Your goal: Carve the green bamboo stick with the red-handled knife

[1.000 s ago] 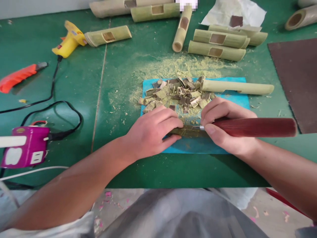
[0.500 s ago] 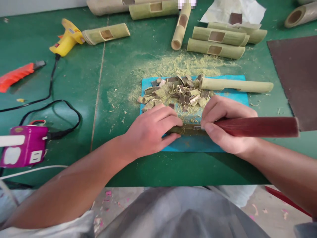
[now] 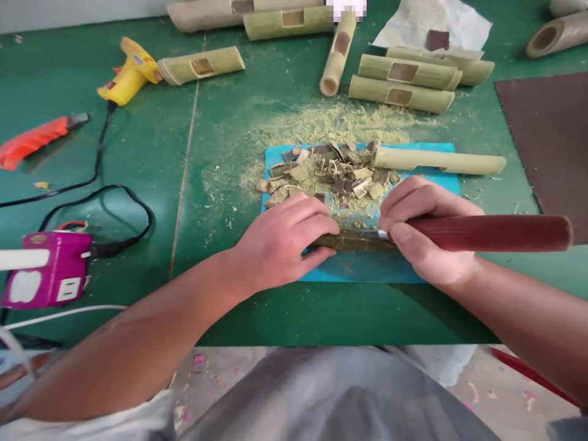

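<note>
My left hand [image 3: 289, 236] is closed around the left end of a dark greenish-brown bamboo piece [image 3: 358, 243], pinning it low on a blue sheet [image 3: 367, 272]. In my right hand [image 3: 427, 233] is a red-handled chisel [image 3: 505, 233], its thick handle pointing right. The chisel's metal shank shows just left of my fingers, and its narrow blade lies along the top of the bamboo piece; the cutting tip is hard to make out. Just beyond my hands lies a heap of bamboo chips [image 3: 335, 171], beside a long pale bamboo tube [image 3: 441, 160] with a notch.
Bamboo tubes with cut windows [image 3: 402, 96] lie at the back. To the left are a yellow power tool [image 3: 126, 73], an orange utility knife [image 3: 37, 141] and a purple power socket [image 3: 50, 269] with cables. A dark brown mat [image 3: 551, 135] lies right, on the green table [image 3: 229, 312].
My right hand and the chisel have slid slightly to the right, baring more of the metal shank. My left hand still holds the bamboo piece in the same place.
</note>
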Available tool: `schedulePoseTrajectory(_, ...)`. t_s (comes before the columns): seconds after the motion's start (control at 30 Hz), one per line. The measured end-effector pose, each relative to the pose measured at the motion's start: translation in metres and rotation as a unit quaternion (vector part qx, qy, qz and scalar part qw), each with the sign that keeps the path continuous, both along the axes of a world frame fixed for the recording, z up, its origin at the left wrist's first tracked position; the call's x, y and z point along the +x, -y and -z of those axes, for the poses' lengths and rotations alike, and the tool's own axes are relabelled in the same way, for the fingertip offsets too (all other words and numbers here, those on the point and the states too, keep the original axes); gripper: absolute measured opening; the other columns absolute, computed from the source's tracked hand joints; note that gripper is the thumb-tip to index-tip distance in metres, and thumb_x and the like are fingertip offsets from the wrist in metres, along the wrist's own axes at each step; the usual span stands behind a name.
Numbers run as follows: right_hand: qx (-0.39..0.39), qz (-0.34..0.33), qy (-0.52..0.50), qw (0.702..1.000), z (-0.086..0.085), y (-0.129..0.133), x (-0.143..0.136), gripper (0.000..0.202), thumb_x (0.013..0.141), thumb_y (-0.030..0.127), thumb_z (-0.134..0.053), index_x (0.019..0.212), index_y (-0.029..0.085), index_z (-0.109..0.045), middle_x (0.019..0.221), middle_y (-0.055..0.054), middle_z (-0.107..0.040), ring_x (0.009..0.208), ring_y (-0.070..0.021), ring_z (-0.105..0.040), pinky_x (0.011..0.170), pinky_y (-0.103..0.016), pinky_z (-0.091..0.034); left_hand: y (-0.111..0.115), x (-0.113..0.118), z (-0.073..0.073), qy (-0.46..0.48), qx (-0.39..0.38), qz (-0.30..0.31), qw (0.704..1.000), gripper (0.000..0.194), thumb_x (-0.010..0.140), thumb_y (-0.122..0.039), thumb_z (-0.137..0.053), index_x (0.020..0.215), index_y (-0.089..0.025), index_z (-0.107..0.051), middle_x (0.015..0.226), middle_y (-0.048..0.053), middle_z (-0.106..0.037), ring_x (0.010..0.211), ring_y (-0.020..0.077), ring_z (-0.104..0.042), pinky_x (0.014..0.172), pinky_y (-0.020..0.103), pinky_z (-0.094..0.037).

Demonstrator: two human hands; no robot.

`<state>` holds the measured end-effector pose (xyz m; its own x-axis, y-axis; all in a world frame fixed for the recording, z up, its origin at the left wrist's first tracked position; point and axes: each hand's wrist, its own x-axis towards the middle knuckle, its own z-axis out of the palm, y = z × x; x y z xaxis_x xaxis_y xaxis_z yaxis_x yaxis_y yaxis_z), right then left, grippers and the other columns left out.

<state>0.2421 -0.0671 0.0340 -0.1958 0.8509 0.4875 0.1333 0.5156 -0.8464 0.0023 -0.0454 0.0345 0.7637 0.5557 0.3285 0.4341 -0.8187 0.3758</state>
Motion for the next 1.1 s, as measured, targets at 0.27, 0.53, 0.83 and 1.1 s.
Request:
schedulePoseTrajectory(0.27,-0.014,-0.055,0.032,0.998,-0.0041,-0.0022,0.0011,0.013,0.084,0.021,-0.074,0.075,0.024,-0.064,0.077,-0.001,-0.066,0.069,-0.0165,-0.063,0.066,-0.035,-0.051,-0.0003,-0.0001,-0.0003,-0.004,0.002,-0.001,1.000,0.014,0.093,-0.025,-0.070,0.103,-0.015,-0.068,0.099,0.007,-0.069,0.090,0.0204,-0.062,0.082,0.033,-0.053)
schedulePoseTrajectory(0.53,0.004,-0.036,0.022,0.999,-0.0002,-0.0032,0.0024,0.014,0.085,0.018,-0.069,0.072,0.024,-0.063,0.073,0.000,-0.063,0.063,-0.0155,-0.059,0.060,-0.034,-0.048,0.0001,-0.0013,0.0015,0.002,0.001,0.002,1.000,0.015,0.094,-0.027,-0.069,0.104,-0.016,-0.067,0.099,0.006,-0.069,0.091,0.0202,-0.062,0.083,0.033,-0.053)
schedulePoseTrajectory(0.83,0.005,-0.019,0.010,1.000,0.0016,-0.0036,0.0004,0.014,0.087,0.031,-0.074,0.076,0.026,-0.067,0.077,-0.001,-0.068,0.070,-0.0173,-0.065,0.066,-0.035,-0.054,0.0001,-0.0001,0.0001,-0.005,0.000,-0.005,1.000,0.014,0.094,-0.026,-0.070,0.104,-0.016,-0.067,0.099,0.006,-0.069,0.092,0.0201,-0.063,0.083,0.033,-0.053)
schedulePoseTrajectory(1.1,-0.001,-0.071,0.034,0.997,-0.0029,-0.0072,-0.0024,0.014,0.084,0.026,-0.076,0.074,0.025,-0.066,0.077,0.000,-0.069,0.073,-0.0165,-0.067,0.068,-0.033,-0.055,0.0004,-0.0003,-0.0008,-0.003,-0.005,-0.002,1.000,0.013,0.095,-0.025,-0.067,0.103,-0.016,-0.067,0.100,0.007,-0.069,0.092,0.0204,-0.063,0.082,0.034,-0.054)
